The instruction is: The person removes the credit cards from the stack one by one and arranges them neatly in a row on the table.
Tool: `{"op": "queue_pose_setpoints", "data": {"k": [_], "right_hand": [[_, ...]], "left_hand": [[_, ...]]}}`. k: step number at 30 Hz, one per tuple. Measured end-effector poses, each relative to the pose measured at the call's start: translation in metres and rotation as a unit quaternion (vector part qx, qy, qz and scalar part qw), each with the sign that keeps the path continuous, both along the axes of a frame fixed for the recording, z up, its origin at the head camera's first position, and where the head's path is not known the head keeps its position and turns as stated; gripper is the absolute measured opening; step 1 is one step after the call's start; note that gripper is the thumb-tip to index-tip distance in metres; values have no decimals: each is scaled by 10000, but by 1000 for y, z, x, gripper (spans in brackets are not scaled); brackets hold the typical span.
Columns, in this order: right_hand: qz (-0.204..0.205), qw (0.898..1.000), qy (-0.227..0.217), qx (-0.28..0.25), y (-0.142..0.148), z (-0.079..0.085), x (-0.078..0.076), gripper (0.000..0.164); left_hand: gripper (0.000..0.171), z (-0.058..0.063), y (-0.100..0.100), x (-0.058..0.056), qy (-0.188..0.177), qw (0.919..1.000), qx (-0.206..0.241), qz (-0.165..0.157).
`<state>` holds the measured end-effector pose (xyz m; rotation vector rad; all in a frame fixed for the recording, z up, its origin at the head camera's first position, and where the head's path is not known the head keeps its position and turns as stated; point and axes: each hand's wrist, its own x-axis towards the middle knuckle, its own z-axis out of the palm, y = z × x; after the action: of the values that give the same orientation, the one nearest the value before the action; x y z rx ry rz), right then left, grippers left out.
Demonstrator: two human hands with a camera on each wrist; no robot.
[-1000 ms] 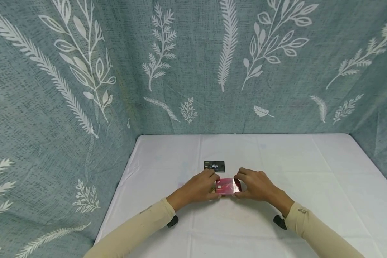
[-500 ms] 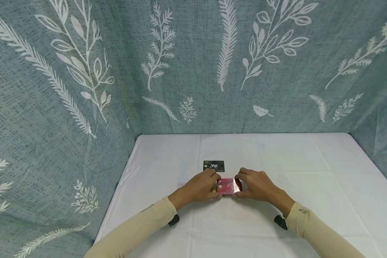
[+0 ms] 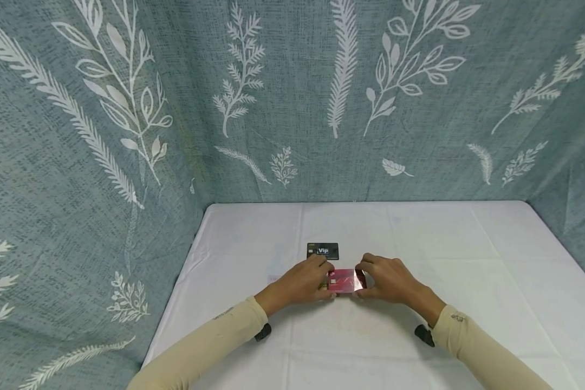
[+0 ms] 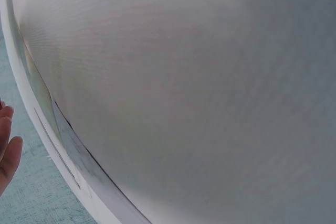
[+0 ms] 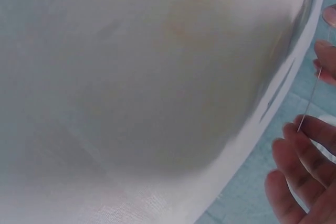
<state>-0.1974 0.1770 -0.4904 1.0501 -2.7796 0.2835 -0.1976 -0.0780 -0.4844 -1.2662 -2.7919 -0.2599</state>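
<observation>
A red bank card (image 3: 342, 281) with a chip is held between my two hands in the head view. My left hand (image 3: 297, 281) pinches its left end, thumb toward me and fingers on the far edge. The right hand (image 3: 389, 280) pinches the other end, where the card's surface shines brightly. Part of a yellowish item (image 3: 324, 285) shows by the left fingertips; its kind is unclear. A black card (image 3: 323, 249) printed "Vip" lies on the table just beyond my left fingers. The right wrist view catches the held card (image 5: 310, 100) edge-on as a thin line between fingertips.
A white cloth covers the table (image 3: 468, 281). Green-blue curtains (image 3: 292, 108) with white leaf prints hang behind it and at the sides. A small black device (image 3: 262, 332) sits below the left wrist, another black device (image 3: 424, 336) below the right.
Both hands and the red card keep almost the same place, with only a very slight shift to the right. The black card stays where it was.
</observation>
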Motion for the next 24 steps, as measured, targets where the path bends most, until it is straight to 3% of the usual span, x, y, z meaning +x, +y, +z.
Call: {"op": "queue_pose_setpoints", "data": {"k": [9, 24], "right_hand": [[1, 9999, -115, 45, 3, 1, 2, 53], [-99, 9996, -228, 127, 8, 1, 5, 54]], "left_hand": [[50, 1, 2, 1, -8, 9999, 63, -99], [49, -8, 6, 0, -177, 9998, 29, -68]]}}
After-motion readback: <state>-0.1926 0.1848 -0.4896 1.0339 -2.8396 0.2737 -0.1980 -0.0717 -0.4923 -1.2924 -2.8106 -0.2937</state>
